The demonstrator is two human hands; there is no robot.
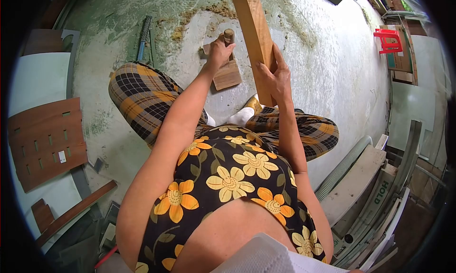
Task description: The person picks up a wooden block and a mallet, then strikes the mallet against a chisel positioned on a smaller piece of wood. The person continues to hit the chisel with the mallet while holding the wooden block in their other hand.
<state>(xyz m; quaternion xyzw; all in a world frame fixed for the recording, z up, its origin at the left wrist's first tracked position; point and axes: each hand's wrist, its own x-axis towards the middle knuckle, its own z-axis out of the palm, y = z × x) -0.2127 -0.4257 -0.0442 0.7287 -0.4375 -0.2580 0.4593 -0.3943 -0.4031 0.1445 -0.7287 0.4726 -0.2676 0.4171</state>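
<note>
My left hand [221,51] is closed around the upright handle of a wooden tool [227,75], which has a broad block at its near end and rests on the floor. To the right, my right hand [277,77] grips the lower part of a long, thick wooden beam [255,35]. The beam is tilted, its far end reaching the top of the view. Tool and beam are apart. My palm and some fingers are hidden behind the beam.
My crossed legs in plaid trousers [142,99] lie below the hands. A blue-handled tool [143,40] lies on the floor [332,59] at the left. Brown boards [47,140] stand far left; a red stool [388,40] and a grey hose [343,166] are at the right.
</note>
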